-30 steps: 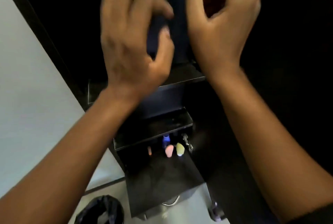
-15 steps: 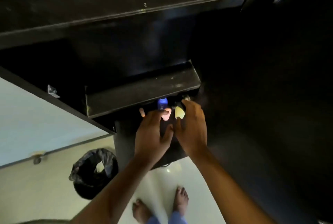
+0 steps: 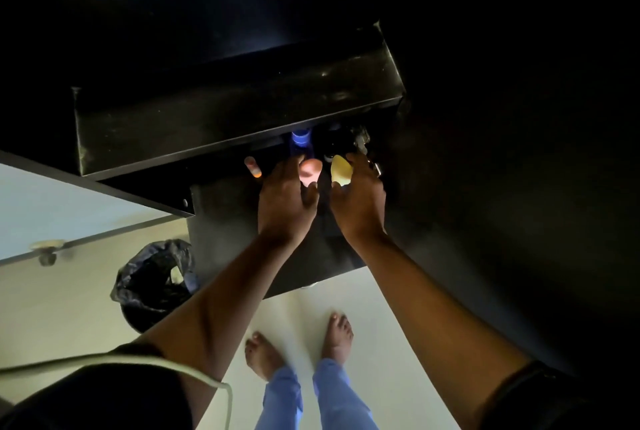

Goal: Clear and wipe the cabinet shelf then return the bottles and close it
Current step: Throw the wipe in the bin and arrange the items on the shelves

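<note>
Low in the dark black cabinet, several small bottles stand on a shelf (image 3: 225,208). My left hand (image 3: 284,201) reaches in, its thumb and fingers around a pink bottle (image 3: 309,169). Just behind that one stands a blue-capped bottle (image 3: 300,143). My right hand (image 3: 362,197) curls round a yellow bottle (image 3: 341,170). A small pinkish tube (image 3: 252,166) stands free to the left of my left hand. Dark bottles (image 3: 337,144) behind the yellow one are barely visible.
A black shelf (image 3: 235,114) juts out just above the bottles. A bin lined with a black bag (image 3: 156,277) stands on the pale floor at the left. A white panel (image 3: 69,201) is to its left. My bare feet (image 3: 298,343) are below the cabinet.
A second ago both hands were raised high at an upper part of the cabinet. They have dropped to the low shelf and closed in around the pink and yellow bottles.
</note>
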